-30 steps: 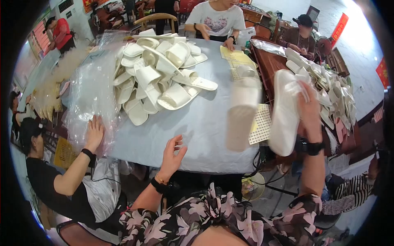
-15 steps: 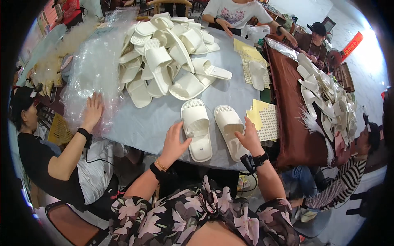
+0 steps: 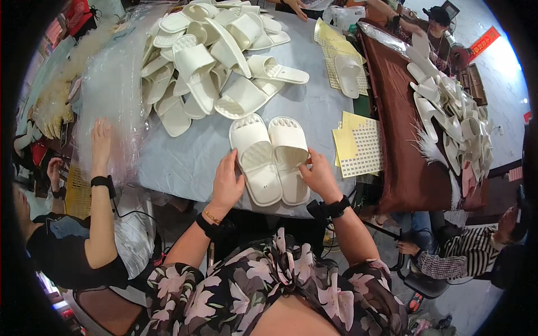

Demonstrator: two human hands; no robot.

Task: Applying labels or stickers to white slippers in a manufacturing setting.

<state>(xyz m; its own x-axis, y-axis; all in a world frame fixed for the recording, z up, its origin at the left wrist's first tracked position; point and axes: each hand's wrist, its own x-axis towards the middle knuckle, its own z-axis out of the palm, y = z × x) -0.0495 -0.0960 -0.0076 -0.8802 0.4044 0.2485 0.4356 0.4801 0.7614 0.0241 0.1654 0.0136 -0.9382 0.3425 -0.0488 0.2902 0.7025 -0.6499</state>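
Observation:
Two cream slippers lie side by side and touching on the near part of the grey-covered table, toes pointing away from me. At the outer edge of the left slipper (image 3: 263,186) is my left hand (image 3: 228,182), fingers stretched along its side and the thumb apart. My right hand (image 3: 321,176) grips the outer edge of the right slipper (image 3: 293,187), thumb over the footbed and fingers outside. Just beyond the pair rises a heap of matching slippers (image 3: 196,73).
Clear plastic bags (image 3: 112,73) cover the table's left side, where a co-worker's hand (image 3: 101,143) rests. Yellow sticker sheets (image 3: 358,147) lie to the right, with a single slipper (image 3: 348,75) farther back. A brown-covered table (image 3: 400,168) bears more slippers (image 3: 448,129); people sit around.
The right slipper has moved left and straightened against the left one, with my right hand at its edge. The whole scene has shifted somewhat in view.

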